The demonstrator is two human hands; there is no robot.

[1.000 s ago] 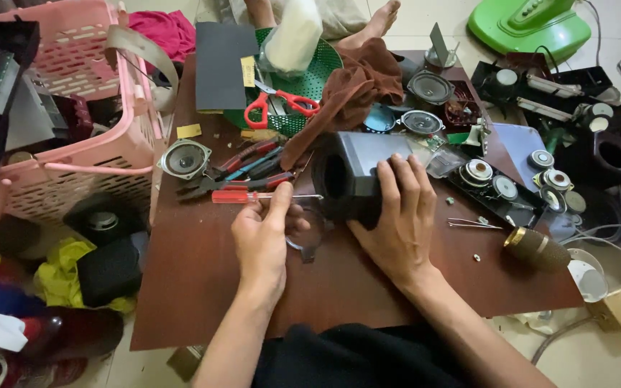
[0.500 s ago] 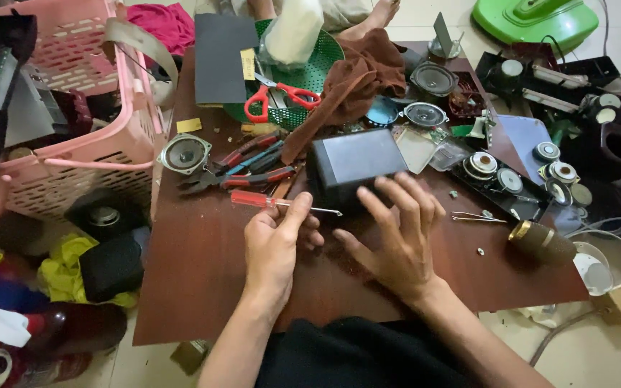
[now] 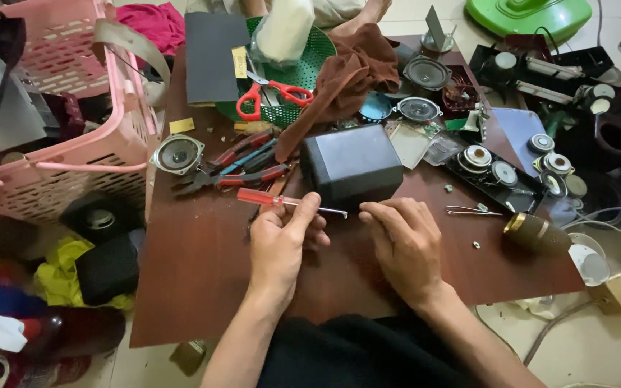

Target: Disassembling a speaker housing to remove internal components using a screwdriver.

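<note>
Currently left hand [image 3: 279, 241] pinches red-handled screwdriver [image 3: 282, 202] shaft; right hand [image 3: 405, 237] rests half-curled, empty, on table [image 3: 203, 287]. Beyond them black speaker box [image 3: 353, 164] sits closed (no panel off yet), loose speaker drivers [image 3: 494, 169] scattered behind.

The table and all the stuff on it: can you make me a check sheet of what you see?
Surface: brown wooden table, scuffed, crowded at the back.
Job's things: black speaker box and red-handled screwdriver lying on the table.
Clutter: loose speaker cones, pliers, red scissors, brown cloth.
Grippers: left hand touches the screwdriver; right hand rests empty below the box.
Cables: white leads at the right.
Surroundings: pink basket on the left.
</note>
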